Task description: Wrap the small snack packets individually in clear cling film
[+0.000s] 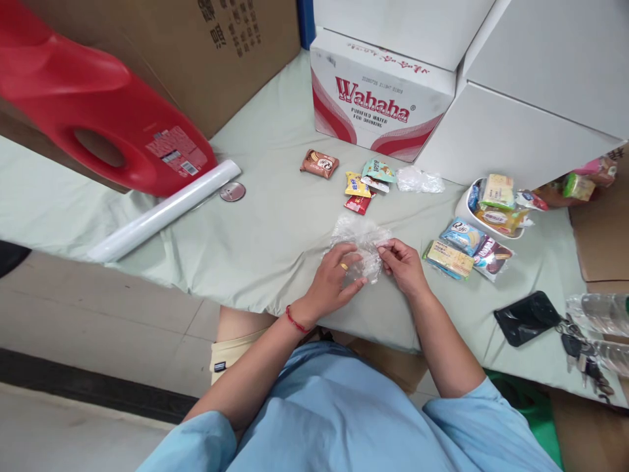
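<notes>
A crumpled sheet of clear bubble wrap point(354, 231) lies on the table just in front of me. My left hand point(337, 278), with a ring and a red bracelet, rests over its near left side, thumb and fingers apart. At the wrap's right edge, my right hand point(401, 265) pinches the plastic between thumb and fingertips. Whether anything lies inside the wrap, I cannot tell. Beyond it are a yellow snack packet point(358, 185), a red packet point(358, 204) and a teal packet point(378, 170), close together. A second wad of bubble wrap point(419, 179) sits right of these.
A brown snack packet point(319, 164) lies before the Wahaha carton point(378, 98). On the right, a white bowl point(464, 211) holds snacks, with more packets beside it. A black phone point(527, 318) and keys point(574, 347) lie nearer. Leftward are a white roll point(167, 213) and red jug point(142, 118).
</notes>
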Demonstrator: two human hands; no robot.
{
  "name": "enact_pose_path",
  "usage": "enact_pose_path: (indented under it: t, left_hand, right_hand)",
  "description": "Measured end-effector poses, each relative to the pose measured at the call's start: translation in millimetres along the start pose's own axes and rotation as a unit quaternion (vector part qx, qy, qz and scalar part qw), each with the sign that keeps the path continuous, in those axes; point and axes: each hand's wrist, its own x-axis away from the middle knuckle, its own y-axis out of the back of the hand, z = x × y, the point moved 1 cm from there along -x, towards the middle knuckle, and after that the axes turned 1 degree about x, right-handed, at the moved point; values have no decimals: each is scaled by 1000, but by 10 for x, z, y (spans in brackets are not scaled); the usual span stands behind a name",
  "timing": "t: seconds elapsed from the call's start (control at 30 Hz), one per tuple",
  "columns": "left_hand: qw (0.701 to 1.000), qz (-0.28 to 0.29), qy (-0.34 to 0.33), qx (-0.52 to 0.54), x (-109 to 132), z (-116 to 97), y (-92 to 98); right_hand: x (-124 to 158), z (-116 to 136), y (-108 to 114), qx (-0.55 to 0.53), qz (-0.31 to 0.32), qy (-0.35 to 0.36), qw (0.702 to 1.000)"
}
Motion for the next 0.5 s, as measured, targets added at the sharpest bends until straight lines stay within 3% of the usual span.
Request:
enact_pose_path:
  t: [0.23, 0.4, 0.5]
  left_hand:
    - [997, 57, 49, 13, -26, 58, 3]
    - [993, 29, 107, 50, -63, 50, 20]
    - [993, 22, 101, 51, -62, 47, 0]
  right_hand:
    - [-19, 34, -19, -54, -49, -36, 997]
    - [-30, 13, -13, -56, -53, -41, 996]
    - [-31, -11, -1, -47, -53, -32, 997]
